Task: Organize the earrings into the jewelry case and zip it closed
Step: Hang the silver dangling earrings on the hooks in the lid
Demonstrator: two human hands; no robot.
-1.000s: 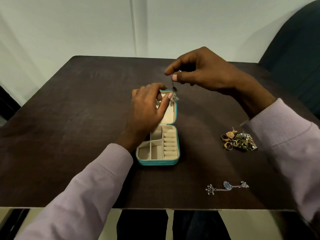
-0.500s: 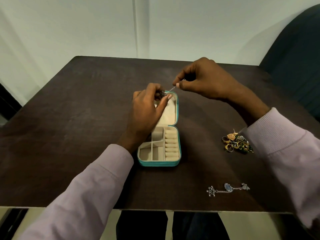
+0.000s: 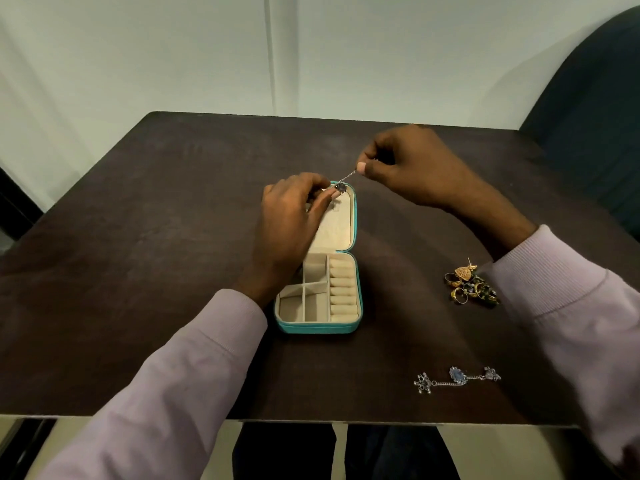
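Observation:
A small teal jewelry case [image 3: 359, 299] lies open on the dark table, its cream lid folded away from me and its divided tray nearest me. Both hands hold one silver chain earring [image 3: 346, 178] stretched over the lid's far edge. My left hand [image 3: 289, 223] pinches its flower-shaped end at the lid's top corner and covers the lid's left part. My right hand [image 3: 412, 168] pinches the other end of the chain, up and to the right of the case. A second silver chain earring [image 3: 457, 377] lies near the table's front right.
A pile of gold and green earrings and rings [image 3: 471, 284] sits right of the case, close to my right sleeve. The dark table [image 3: 138, 237] ends at a front edge just below the loose earring. A dark chair back [image 3: 595, 109] stands at the far right.
The earring hung from my right hand above the lid; now my left fingers grip its lower end and the chain is pulled taut between both hands. My right hand has dropped lower and shifted right.

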